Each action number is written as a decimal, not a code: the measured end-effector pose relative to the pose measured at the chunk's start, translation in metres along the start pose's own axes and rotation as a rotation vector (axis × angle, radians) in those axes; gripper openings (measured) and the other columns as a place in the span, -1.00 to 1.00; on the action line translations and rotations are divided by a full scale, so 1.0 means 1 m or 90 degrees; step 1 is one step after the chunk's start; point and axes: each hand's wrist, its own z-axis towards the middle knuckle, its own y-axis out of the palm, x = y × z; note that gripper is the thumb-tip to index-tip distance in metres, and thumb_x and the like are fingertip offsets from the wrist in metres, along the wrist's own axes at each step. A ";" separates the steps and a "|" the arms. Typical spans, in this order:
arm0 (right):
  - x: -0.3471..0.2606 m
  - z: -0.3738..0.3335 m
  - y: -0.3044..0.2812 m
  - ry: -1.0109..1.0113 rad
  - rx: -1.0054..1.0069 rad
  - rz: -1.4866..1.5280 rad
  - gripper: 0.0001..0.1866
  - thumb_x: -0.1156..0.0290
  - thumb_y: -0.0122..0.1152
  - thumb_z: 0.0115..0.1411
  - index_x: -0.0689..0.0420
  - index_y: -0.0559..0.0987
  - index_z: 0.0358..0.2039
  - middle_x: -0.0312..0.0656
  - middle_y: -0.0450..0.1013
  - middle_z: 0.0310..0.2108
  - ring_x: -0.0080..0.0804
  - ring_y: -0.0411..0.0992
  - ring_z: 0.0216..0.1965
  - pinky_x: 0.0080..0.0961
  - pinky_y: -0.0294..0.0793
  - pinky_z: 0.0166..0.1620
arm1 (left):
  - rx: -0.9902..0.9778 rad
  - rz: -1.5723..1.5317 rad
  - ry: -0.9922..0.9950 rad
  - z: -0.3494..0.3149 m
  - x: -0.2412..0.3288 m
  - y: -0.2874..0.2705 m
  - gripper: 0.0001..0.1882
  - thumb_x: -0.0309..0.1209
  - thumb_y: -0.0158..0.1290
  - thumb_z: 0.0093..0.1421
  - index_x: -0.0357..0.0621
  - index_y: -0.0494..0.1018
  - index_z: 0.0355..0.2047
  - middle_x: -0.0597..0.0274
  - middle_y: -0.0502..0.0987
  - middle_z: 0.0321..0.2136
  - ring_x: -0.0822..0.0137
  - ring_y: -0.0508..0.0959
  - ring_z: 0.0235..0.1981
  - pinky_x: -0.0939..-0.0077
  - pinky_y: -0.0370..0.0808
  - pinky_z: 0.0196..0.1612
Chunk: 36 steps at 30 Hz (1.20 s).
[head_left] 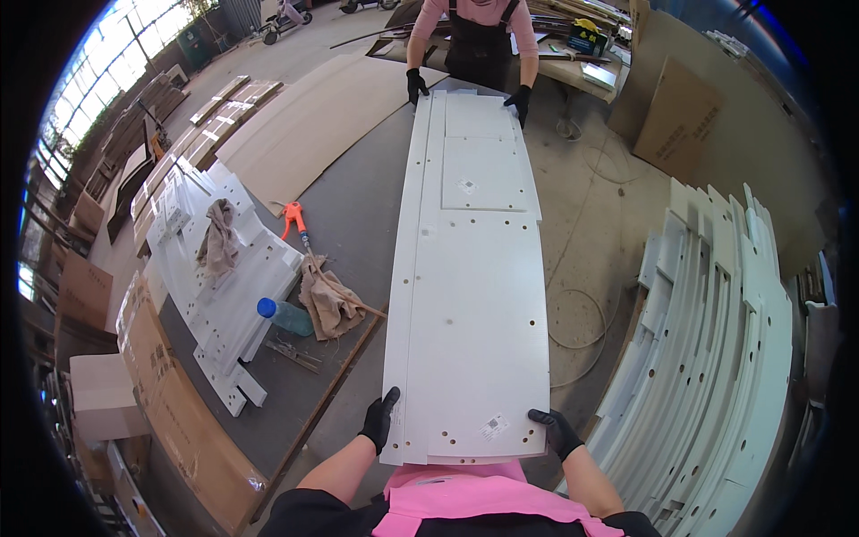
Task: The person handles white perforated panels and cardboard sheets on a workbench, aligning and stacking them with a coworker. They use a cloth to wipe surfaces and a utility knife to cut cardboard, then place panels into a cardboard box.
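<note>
A stack of long white panels [474, 358] with drilled holes and small labels stretches away from my body. My left hand [381, 419], in a black glove, grips its near left edge. On the near right edge my right hand [556, 432], also gloved in black, is closed round the panels. At the far end a co-worker's two black-gloved hands [418, 86] hold the same stack by its sides. Smaller white panels [483, 170] lie on top toward that end. The fingertips under the edges are hidden.
Left, a grey table [344, 224] bears white boards [228, 286], a brown rag [329, 300], an orange air gun [293, 217] and a blue-capped bottle [286, 316]. Many white panels [707, 358] stand stacked at right. A hose [591, 336] loops on the floor. Brown cardboard [192, 412] lies near left.
</note>
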 end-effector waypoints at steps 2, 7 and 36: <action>0.003 -0.001 0.004 -0.001 0.004 -0.005 -0.55 0.20 0.25 0.17 0.28 0.52 -0.05 -0.14 0.57 -0.22 -0.35 0.56 -0.26 -0.38 0.54 -0.11 | -0.020 -0.012 0.014 0.000 0.001 -0.004 -0.35 0.11 0.00 0.26 -0.30 0.47 -0.01 0.16 0.61 -0.20 0.33 0.61 -0.21 0.42 0.48 -0.07; 0.004 -0.004 0.011 0.008 0.022 -0.025 -0.55 0.21 0.25 0.18 0.29 0.52 -0.05 -0.12 0.57 -0.21 -0.34 0.56 -0.25 -0.38 0.54 -0.11 | -0.025 0.011 -0.020 -0.001 0.007 -0.011 -0.39 0.08 -0.05 0.29 -0.25 0.47 0.00 0.17 0.60 -0.15 0.31 0.60 -0.15 0.41 0.47 -0.01; -0.130 -0.006 -0.020 -0.079 -0.038 -0.047 -0.58 0.23 0.28 0.15 0.23 0.52 -0.07 -0.21 0.54 -0.26 -0.42 0.53 -0.30 -0.45 0.55 -0.19 | -0.015 -0.071 0.031 -0.009 0.075 0.080 -0.36 0.08 -0.06 0.30 -0.30 0.43 0.06 0.13 0.58 -0.10 0.30 0.59 -0.11 0.41 0.48 0.00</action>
